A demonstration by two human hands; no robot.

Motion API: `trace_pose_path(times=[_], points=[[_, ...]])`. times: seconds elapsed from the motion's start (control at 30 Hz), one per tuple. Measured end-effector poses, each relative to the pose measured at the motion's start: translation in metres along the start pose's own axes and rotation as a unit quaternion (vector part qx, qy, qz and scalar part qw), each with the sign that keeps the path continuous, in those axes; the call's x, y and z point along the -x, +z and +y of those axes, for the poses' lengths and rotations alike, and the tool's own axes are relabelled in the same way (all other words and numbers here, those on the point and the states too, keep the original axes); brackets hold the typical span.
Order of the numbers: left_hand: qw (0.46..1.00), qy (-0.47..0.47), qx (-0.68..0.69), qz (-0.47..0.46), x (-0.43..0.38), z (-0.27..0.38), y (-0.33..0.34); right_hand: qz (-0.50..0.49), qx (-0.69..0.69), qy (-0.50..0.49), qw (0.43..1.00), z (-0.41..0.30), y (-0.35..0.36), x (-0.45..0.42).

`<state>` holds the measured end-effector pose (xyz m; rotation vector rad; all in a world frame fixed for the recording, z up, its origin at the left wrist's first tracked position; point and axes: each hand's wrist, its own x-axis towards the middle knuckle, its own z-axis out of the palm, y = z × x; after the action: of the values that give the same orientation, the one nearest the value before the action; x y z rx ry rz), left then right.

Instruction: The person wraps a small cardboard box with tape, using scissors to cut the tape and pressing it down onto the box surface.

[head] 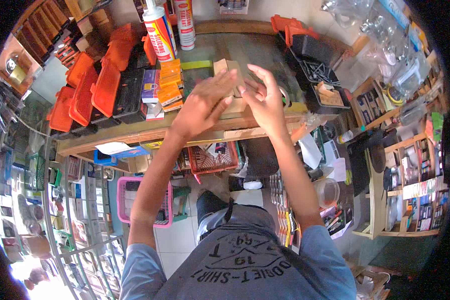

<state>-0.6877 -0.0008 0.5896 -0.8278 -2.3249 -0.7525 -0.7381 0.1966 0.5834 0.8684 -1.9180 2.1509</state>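
A small brown cardboard box [235, 71] stands on the glass-topped counter [247, 47] with a flap or edge upright. My left hand [206, 99] lies over its left side, palm down, fingers stretched along it; whether it grips is hidden. My right hand [262, 97] is at the box's right side, fingers curved and apart, thumb near the box. More brown cardboard [234, 107] lies below, between my wrists. Left of my left hand are stacked small orange boxes [170, 84] and a purple-and-white box [150, 86]. A roll of tape [284, 97] is partly hidden behind my right hand.
Silicone sealant tubes [159, 33] stand at the back left. Black bins with orange lids [107, 86] line the counter's left. Black bins of screws [318, 72] stand at right. A red basket [213, 159] sits below the wooden edge, a pink basket [144, 221] lower left.
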Motion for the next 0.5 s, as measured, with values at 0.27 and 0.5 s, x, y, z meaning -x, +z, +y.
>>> trace_pose_path(times=[0.27, 0.5], points=[[0.997, 0.014, -0.069, -0.003, 0.011, -0.004, 0.002, -0.009, -0.008, 0.024, 1.000, -0.001, -0.001, 0.002], [0.996, 0.019, -0.090, 0.002, 0.012, -0.007, 0.003, -0.014, 0.032, 0.040, 0.999, -0.007, -0.006, 0.003]])
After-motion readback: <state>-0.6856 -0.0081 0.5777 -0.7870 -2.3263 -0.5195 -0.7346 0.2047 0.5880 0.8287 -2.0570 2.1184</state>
